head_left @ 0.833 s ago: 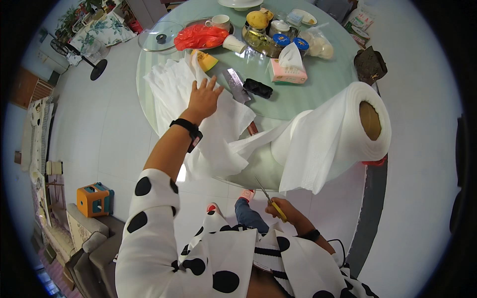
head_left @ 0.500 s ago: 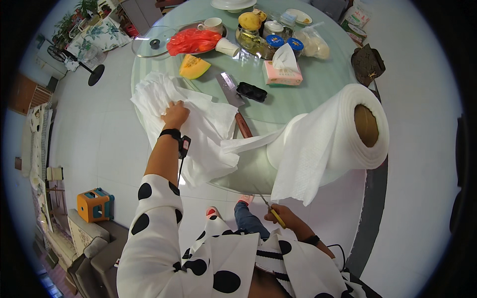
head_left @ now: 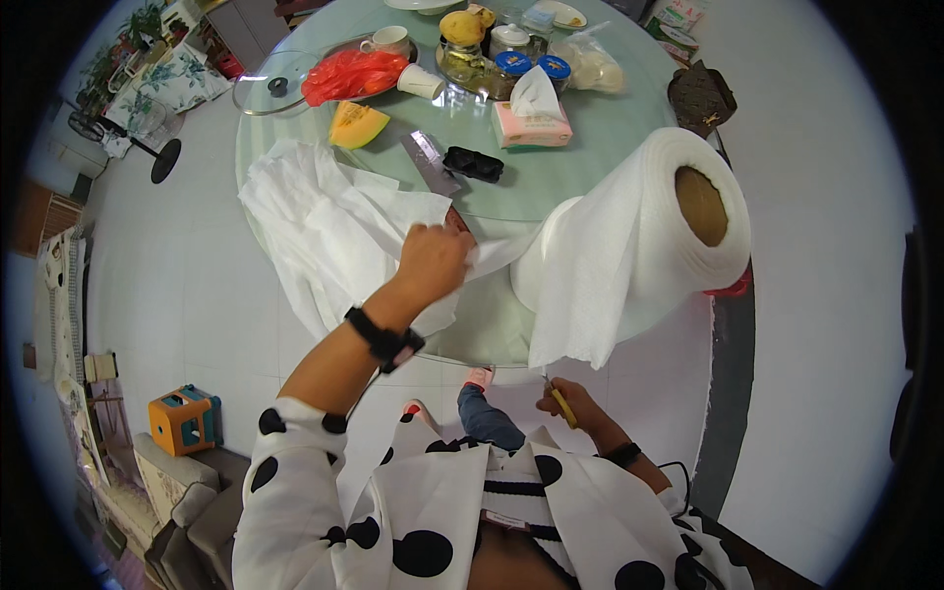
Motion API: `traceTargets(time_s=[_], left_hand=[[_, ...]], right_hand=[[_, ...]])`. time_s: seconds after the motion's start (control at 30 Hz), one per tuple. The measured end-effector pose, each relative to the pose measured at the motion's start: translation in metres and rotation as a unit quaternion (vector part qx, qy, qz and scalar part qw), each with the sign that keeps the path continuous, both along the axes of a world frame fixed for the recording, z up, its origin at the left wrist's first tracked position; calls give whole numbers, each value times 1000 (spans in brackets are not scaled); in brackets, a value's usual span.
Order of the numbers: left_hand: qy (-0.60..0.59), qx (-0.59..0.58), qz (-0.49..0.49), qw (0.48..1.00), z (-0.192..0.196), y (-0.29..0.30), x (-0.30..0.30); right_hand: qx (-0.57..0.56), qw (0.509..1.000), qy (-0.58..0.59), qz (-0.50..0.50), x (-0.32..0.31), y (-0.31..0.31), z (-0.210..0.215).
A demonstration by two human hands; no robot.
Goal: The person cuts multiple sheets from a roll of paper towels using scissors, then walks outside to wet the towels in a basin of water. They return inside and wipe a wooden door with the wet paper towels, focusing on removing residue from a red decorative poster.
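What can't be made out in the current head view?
Head view:
Left hand: blurred, fingertips turned away; grip unclear.
Knife handle: partly behind that hand.
Scissors: tips lost against hanging white sheet.
Red bag: contents hidden by its plastic.
White dish: cut by top edge.

Round table, green glass top (head_left: 610, 138). Near right edge: thick white paper-like roll (head_left: 639, 236). Left: rumpled white sheets (head_left: 315, 211), partly overhanging the rim. Beyond these: cleaver (head_left: 430, 162), black moulded object (head_left: 473, 164), pink tissue box (head_left: 532, 128), melon wedge (head_left: 358, 126), black-knobbed glass lid (head_left: 278, 88).
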State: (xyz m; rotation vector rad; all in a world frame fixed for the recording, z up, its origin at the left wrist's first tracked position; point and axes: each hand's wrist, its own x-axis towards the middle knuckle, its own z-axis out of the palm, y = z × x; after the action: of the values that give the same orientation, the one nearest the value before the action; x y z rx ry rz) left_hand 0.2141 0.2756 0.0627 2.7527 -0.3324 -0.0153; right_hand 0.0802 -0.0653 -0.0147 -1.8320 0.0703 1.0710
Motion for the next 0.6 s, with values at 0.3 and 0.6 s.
traceTargets(time_s=[0.3,0.6], left_hand=[[-57,-177,129,974,23,-15,131],[285,-642,34,711,54,-89,185]], right_hand=[[76,977,-47,-194,-4,-52,-7],[177,850,-222,-443,80,-104,9]])
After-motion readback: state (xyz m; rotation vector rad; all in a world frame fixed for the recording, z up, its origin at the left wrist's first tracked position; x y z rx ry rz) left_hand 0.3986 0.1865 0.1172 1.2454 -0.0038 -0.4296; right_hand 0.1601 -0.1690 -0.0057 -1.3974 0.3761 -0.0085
